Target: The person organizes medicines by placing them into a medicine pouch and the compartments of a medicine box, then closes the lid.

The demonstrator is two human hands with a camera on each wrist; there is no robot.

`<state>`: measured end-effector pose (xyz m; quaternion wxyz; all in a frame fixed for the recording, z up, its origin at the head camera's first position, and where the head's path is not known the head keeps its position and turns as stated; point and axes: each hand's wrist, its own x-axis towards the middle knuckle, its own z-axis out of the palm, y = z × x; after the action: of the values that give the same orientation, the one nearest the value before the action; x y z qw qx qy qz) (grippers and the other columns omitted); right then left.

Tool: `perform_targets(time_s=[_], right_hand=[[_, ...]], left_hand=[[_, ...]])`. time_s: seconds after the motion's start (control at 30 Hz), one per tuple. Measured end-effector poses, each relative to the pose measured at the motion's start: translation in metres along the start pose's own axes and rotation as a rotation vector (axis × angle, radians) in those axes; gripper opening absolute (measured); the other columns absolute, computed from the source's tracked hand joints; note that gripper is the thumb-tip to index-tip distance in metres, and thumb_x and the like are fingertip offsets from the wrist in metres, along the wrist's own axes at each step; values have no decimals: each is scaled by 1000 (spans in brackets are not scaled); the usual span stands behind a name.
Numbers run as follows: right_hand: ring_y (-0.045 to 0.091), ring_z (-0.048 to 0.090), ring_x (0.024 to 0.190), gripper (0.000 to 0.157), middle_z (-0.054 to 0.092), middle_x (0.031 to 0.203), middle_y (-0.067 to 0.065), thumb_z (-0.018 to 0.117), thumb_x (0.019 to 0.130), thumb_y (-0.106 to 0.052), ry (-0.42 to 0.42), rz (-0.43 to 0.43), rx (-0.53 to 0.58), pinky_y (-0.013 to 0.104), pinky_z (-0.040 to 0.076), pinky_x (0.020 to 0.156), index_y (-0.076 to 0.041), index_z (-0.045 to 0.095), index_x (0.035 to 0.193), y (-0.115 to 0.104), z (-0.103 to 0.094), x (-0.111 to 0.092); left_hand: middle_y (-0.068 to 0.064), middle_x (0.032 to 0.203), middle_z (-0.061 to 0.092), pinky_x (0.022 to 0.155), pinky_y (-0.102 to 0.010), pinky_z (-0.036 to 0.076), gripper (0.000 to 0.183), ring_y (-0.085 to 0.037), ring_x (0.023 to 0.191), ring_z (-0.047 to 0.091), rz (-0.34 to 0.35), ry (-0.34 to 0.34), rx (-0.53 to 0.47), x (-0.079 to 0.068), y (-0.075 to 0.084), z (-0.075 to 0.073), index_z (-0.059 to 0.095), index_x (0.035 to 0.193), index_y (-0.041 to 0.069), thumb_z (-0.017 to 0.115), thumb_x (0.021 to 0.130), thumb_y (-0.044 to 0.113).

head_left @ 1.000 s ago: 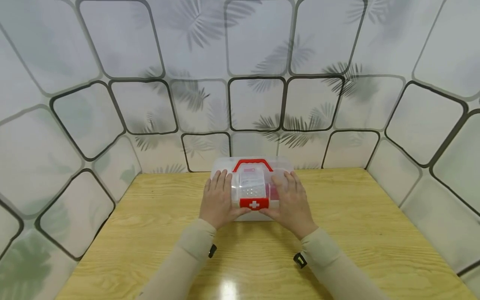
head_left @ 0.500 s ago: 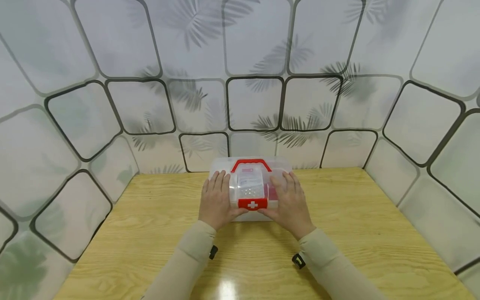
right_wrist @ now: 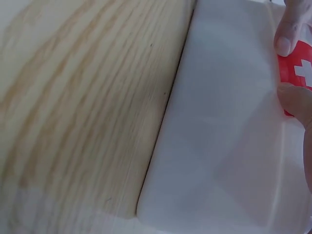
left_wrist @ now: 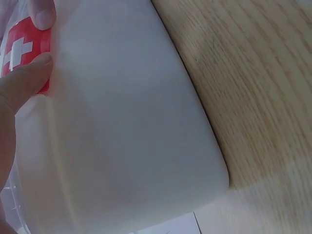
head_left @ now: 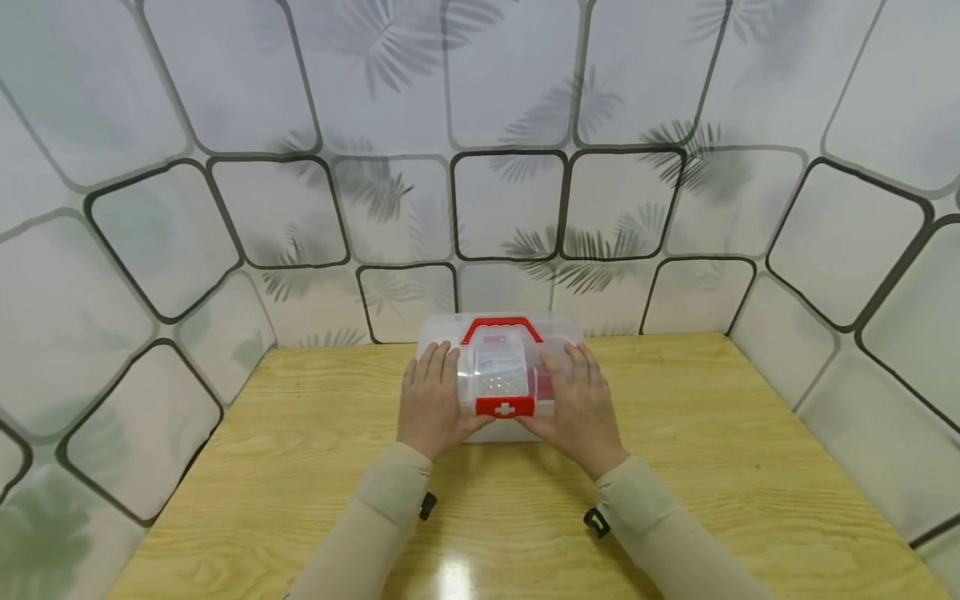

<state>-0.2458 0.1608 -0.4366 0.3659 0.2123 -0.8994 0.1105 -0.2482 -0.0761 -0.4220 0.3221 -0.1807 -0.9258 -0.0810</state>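
A first-aid box [head_left: 487, 432] with a white base stands at the far middle of the table. Through its clear lid [head_left: 467, 367] I see a dotted whitish item [head_left: 502, 383] and something pink [head_left: 543, 383]. The red carry handle [head_left: 504, 322] lies along the top. My left hand [head_left: 433, 407] rests on the lid's left side, fingers stretched forward. On the right side lies my right hand [head_left: 579, 408], likewise stretched out. Both thumbs touch the lower edge of the red latch [head_left: 506, 407], which bears a white cross. In both wrist views the thumb tips press near the latch's corners.
The box stands on a wooden table [head_left: 675, 467], close to the back wall [head_left: 510, 208]. Patterned walls also rise at the left and right. A small black device [head_left: 597, 522] hangs under the right cuff, and another black piece [head_left: 427, 505] under the left.
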Motion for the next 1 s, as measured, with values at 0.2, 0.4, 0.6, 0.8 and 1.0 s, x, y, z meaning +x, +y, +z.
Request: perform_targets(time_s=[0.2,0.4,0.6,0.8,1.0], right_hand=[[44,31,132,99,40,138,24,81,61,-60,14,-1,3,62,39,97,-9,43,137,0,1,-2],[43,29,134,102,37,141,23,82,60,-60,2,-5,5,62,36,101,-9,42,139,3,0,-4],[43,25,137,105,34,146,24,85,61,-54,-75,-24,73,63,29,105,-10,38,143,10,-8,-4],[38,18,142,114,24,153,20,85,64,-52,-160,9,151,64,28,104,-11,24,151,29,-25,-10],[34,12,145,115,22,156,16,74,68,-66,-264,43,133,68,17,106,-11,20,153,60,-47,-22]], left_hand=[[-14,139,47,106,-55,33,106,-32,130,40,0,18,2,-1,2,0,42,136,3,79,59,66],[-15,141,45,107,-55,31,107,-33,132,38,20,5,-14,-2,1,-2,40,138,3,79,60,66],[-17,144,41,110,-53,27,106,-34,135,34,60,-53,-108,-3,-9,-7,36,141,1,81,65,59],[-21,148,33,110,-51,29,111,-36,137,30,68,-87,-191,-18,-32,-14,30,145,-1,82,65,56],[-21,150,31,105,-62,29,113,-40,138,28,14,-158,-131,-37,-59,-32,28,148,3,75,67,66]])
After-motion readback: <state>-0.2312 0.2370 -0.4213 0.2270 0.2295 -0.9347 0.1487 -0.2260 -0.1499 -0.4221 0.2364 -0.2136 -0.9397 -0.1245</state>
